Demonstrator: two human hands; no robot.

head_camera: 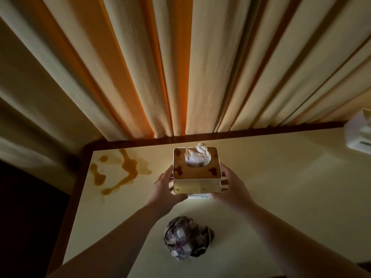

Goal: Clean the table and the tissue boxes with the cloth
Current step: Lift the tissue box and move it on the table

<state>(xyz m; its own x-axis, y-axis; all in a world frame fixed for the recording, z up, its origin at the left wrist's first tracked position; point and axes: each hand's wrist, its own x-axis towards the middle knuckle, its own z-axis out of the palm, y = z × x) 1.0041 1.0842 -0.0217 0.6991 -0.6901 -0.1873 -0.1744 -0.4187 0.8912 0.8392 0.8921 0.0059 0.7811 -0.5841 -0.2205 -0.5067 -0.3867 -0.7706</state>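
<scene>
A square white tissue box (195,186) with a wooden lid and a tuft of tissue stands in the middle of the cream table (281,187). Dark brown spots mark the lid's near corners. My left hand (166,189) grips the box's left side and my right hand (230,187) grips its right side, thumbs at the front. A crumpled dark patterned cloth (185,237) lies on the table nearer to me, between my forearms. A brown liquid spill (120,173) spreads over the table's far left corner.
A second white tissue box (358,133) sits at the table's far right edge, partly cut off. Cream and orange curtains (180,67) hang right behind the table's dark wooden rim. The table's left edge drops to a dark floor.
</scene>
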